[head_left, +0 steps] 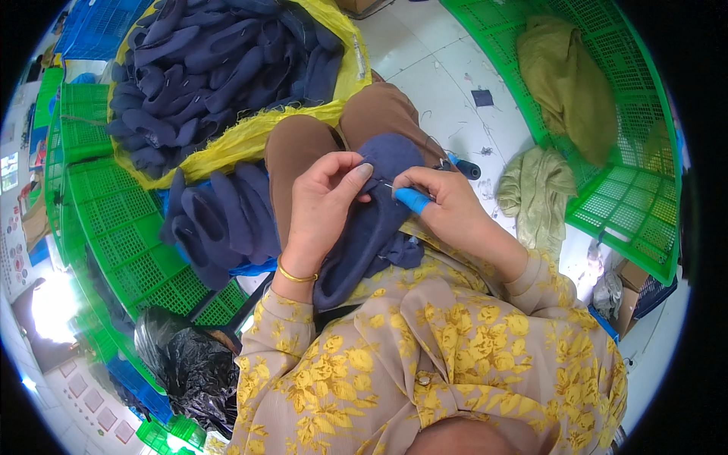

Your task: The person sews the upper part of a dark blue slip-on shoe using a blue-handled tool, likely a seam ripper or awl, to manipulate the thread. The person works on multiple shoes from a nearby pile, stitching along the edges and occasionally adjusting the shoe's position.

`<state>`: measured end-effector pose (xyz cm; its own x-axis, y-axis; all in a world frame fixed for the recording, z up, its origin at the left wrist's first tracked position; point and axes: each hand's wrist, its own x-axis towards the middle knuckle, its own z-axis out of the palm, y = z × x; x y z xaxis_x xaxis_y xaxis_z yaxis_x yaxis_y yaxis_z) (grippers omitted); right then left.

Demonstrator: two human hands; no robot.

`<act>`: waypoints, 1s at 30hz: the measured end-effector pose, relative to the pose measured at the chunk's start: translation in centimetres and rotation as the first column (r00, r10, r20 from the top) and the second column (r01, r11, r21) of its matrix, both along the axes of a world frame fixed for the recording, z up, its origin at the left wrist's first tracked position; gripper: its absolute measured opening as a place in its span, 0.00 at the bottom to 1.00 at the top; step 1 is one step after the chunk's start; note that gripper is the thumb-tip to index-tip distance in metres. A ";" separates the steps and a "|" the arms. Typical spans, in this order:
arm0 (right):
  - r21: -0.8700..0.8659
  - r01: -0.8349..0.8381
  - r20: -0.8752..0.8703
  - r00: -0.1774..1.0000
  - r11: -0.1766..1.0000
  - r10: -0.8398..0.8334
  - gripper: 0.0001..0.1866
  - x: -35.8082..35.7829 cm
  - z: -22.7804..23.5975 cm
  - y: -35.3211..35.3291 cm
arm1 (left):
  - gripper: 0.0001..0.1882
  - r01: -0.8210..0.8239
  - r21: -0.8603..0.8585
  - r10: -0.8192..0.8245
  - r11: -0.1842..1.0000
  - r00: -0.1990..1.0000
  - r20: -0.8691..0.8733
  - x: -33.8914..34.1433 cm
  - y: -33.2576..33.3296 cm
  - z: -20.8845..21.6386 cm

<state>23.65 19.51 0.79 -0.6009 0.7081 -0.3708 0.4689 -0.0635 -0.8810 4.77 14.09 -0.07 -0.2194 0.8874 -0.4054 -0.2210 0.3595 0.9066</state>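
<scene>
A navy felt shoe lies across my lap, its rounded end over my knees. My left hand pinches its edge between thumb and fingers. Close beside it on the right, my right hand is closed on a thin needle whose bright shaft points at the felt. Blue tape wraps one digit of that hand. The needle's tip and any thread are too small to make out. My left wrist carries a gold-coloured bangle.
A yellow sack full of navy felt shoes stands ahead left; several more shoes lie below it. Green crates flank me. The right crate holds olive cloth. A dark thread spool is beyond my right hand.
</scene>
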 end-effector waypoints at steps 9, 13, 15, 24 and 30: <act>-0.067 0.095 -0.112 0.989 0.993 -0.102 0.06 -0.2 -1.6 -1.0 | 0.10 0.117 -0.091 -0.125 0.989 0.989 -0.084 -0.5 -0.6 -0.6; -0.018 0.102 -0.081 0.991 0.995 -0.103 0.06 -0.4 -2.3 -1.3 | 0.10 0.151 -0.130 -0.160 0.980 0.985 -0.059 -0.2 -0.4 -0.4; 0.013 0.121 -0.086 0.989 0.993 -0.119 0.06 -0.5 -2.5 -1.5 | 0.10 0.147 -0.133 -0.154 0.980 0.987 -0.043 -0.1 -0.3 -0.5; 0.166 0.062 -0.013 0.998 0.984 -0.061 0.13 -0.3 -0.9 -1.3 | 0.10 0.141 -0.186 -0.130 0.972 0.989 0.069 -0.4 -0.2 -0.1; 0.163 0.036 0.087 0.995 0.986 -0.051 0.10 -0.7 -0.7 -1.4 | 0.10 0.151 -0.199 -0.131 0.968 0.985 0.110 -0.4 0.0 -0.1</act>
